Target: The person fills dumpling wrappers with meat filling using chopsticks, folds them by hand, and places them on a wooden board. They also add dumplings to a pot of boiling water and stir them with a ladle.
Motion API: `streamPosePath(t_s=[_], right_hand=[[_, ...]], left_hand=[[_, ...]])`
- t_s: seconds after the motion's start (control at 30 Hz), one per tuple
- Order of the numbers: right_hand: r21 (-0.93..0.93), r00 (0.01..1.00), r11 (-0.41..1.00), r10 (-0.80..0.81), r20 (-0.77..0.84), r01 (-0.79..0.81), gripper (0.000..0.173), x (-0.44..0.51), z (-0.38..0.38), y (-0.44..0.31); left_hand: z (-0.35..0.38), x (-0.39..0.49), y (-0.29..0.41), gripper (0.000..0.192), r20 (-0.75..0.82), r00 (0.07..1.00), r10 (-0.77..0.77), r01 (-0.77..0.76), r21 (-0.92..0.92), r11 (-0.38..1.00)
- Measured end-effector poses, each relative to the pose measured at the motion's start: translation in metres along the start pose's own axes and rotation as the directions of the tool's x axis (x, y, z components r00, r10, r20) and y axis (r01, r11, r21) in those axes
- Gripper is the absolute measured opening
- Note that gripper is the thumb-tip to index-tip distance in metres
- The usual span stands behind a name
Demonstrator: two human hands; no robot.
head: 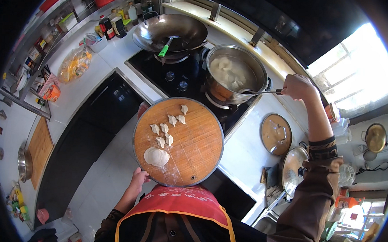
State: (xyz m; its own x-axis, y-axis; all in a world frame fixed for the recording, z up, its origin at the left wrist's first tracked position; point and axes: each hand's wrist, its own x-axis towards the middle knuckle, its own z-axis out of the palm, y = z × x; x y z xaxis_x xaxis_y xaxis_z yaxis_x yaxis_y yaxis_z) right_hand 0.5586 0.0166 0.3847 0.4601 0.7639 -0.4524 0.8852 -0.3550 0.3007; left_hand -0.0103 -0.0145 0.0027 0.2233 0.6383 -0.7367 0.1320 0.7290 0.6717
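My left hand grips the near left rim of a round wooden board, held in front of my red apron. Several raw dumplings lie scattered on its left half, with a small stack of flat dough wrappers below them. Above the right side of the stove, my right hand is closed around the handle of a metal ladle. The ladle's head dips over the rim into a steel pot, its bowl partly hidden. Cloudy water and several pale dumplings fill the pot.
A large wok with a green-handled spatula sits on the black gas stove. Two glass lids lie on the right counter. Sauce bottles and a plastic bag stand on the left counter.
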Motion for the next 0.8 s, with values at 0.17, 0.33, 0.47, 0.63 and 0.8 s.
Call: streamPosePath(t_s=[0.17, 0.33, 0.47, 0.63, 0.8], right_hand=[[-0.089, 0.943, 0.993, 0.039, -0.330, -0.072, 0.027, 0.026, 0.033, 0.003], [0.065, 0.909, 0.993, 0.114, -0.400, -0.096, 0.027, 0.063, 0.058, -0.005], [0.174, 0.891, 0.982, 0.138, -0.433, -0.068, 0.031, 0.082, 0.069, -0.031], [0.286, 0.897, 0.958, 0.125, -0.425, 0.002, 0.029, 0.059, 0.056, -0.047], [0.405, 0.921, 0.912, 0.105, -0.375, 0.061, 0.031, -0.001, 0.014, -0.023]], left_hand=[[0.001, -0.002, 0.001, 0.023, -0.005, 1.000, 0.005, -0.005, -0.020, 1.000], [0.001, -0.003, 0.000, 0.021, -0.015, 1.000, 0.000, -0.001, -0.012, 1.000], [0.001, -0.004, 0.000, 0.024, -0.004, 1.000, 0.003, -0.003, -0.023, 1.000], [0.001, -0.004, 0.000, 0.029, -0.006, 1.000, -0.008, 0.008, -0.027, 1.000], [0.000, -0.002, -0.003, 0.029, 0.010, 1.000, -0.005, 0.006, -0.039, 0.999]])
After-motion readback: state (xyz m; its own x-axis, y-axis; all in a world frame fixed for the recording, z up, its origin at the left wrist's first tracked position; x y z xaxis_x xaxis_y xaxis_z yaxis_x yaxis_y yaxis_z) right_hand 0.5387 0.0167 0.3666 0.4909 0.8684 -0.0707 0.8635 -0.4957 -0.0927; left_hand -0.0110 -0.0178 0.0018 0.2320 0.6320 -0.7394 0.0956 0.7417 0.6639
